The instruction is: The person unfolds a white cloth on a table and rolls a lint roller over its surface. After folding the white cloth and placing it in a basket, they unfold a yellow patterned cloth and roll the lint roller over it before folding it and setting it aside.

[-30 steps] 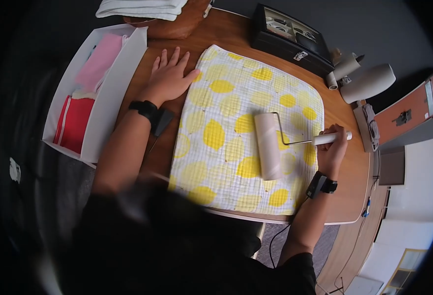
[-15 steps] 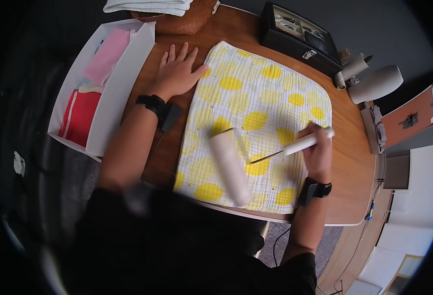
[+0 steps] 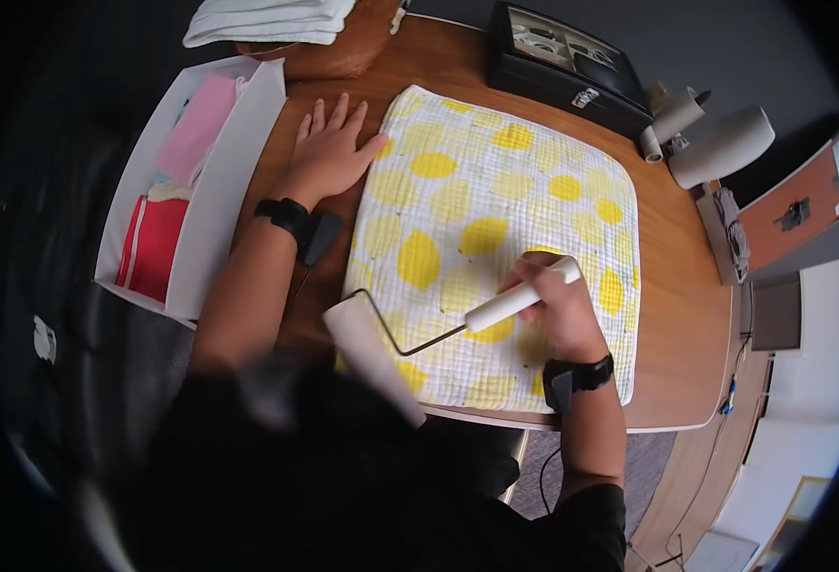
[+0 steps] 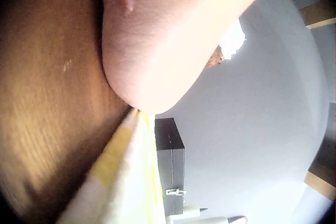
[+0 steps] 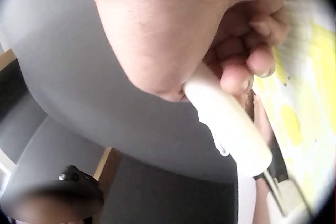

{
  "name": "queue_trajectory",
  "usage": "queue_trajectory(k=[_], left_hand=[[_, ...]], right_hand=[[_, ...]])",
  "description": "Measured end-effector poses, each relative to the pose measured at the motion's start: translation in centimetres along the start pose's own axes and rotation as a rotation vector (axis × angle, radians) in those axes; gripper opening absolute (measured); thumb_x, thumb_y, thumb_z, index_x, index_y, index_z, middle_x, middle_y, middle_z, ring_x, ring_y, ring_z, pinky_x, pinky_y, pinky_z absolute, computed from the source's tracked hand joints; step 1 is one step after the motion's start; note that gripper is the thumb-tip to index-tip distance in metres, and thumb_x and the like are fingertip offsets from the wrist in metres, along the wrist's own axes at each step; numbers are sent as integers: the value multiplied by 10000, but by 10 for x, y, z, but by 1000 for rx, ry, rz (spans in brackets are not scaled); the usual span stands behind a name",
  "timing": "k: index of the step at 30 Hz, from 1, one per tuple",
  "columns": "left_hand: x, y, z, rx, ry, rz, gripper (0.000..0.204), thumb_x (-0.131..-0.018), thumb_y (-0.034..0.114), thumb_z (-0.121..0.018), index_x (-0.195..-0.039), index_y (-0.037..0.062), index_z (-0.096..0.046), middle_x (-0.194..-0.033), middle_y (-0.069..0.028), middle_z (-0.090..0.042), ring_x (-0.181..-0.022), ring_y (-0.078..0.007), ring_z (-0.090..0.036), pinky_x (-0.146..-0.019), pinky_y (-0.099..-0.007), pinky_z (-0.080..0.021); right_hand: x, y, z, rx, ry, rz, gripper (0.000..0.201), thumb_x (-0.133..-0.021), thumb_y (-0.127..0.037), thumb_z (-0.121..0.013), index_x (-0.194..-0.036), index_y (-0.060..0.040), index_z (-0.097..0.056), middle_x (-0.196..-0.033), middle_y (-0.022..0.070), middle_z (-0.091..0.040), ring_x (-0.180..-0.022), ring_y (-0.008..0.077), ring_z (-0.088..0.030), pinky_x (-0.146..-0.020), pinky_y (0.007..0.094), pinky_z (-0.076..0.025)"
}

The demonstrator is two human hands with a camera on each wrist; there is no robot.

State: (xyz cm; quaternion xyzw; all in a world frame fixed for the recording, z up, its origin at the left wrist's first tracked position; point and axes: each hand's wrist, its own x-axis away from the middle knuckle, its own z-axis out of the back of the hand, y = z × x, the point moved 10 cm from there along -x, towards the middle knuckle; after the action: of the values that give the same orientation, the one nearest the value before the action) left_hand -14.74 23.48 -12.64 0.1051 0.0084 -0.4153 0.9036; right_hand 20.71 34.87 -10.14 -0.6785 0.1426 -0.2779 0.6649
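A quilted white cloth with yellow lemon shapes [image 3: 438,205] lies flat on the wooden table. My right hand [image 3: 560,310] grips the white handle [image 3: 505,303] of a lint roller, fingers curled round it, as the right wrist view also shows. The pale roller [image 3: 372,357] slants over the cloth's near left corner, its lower end beyond the table edge. My left hand [image 3: 332,157] rests flat with fingers spread on the wood beside the cloth's left edge, the thumb touching it; in the left wrist view the hand [image 4: 157,40] meets the cloth [image 4: 123,166].
A white box [image 3: 233,191] of folded pink and red cloths stands at the left. Behind are a brown leather bag [image 3: 353,52] with white towels [image 3: 267,21] and a black lidded case [image 3: 572,76]. White cylindrical objects [image 3: 724,148] stand at the back right.
The roller has travelled from the cloth's middle to its near left corner, my right hand moving left with it. My left hand has stayed in place on the table.
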Motion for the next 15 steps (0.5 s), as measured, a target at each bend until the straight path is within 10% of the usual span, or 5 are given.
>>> queue_trajectory(k=[1,7,10,15], left_hand=[[0,0,0,2,-6,4,874,-1060,722,-402,-1709,140,-345,-1805,-168,-199,-1663,-451,-110,-1344,-538,-88],[1,2,2,-5,-15,0,862,-1067,719,-399,-1711,149,-343,-1808,-155,-198,-1667,-436,-106,-1344,-534,-90],[0,2,2,-4,-16,4,859,-1067,719,-398,-1710,154,-347,-1809,-152,-197,-1668,-433,-106,-1345,-536,-92],[-2,2,2,-30,-12,8,861,-1061,733,-395,-1710,169,-351,-1810,-139,-198,-1669,-426,-107,-1347,-534,-91]], right_hand=[[-4,4,-4,30,-136,12,397,-979,-336,-634,-848,27,-729,-795,118,-702,-566,142,-538,-543,290,-431],[-2,-13,138,-76,393,162,397,-1029,-299,-539,-1091,65,-687,-859,105,-698,-683,173,-602,-588,311,-465],[7,-19,205,-327,603,209,245,-974,-172,-637,-763,-70,-568,-657,40,-500,-610,160,-453,-622,342,-387],[8,-20,211,-439,584,223,332,-967,-147,-625,-676,-105,-473,-624,15,-420,-568,140,-388,-601,342,-353]])
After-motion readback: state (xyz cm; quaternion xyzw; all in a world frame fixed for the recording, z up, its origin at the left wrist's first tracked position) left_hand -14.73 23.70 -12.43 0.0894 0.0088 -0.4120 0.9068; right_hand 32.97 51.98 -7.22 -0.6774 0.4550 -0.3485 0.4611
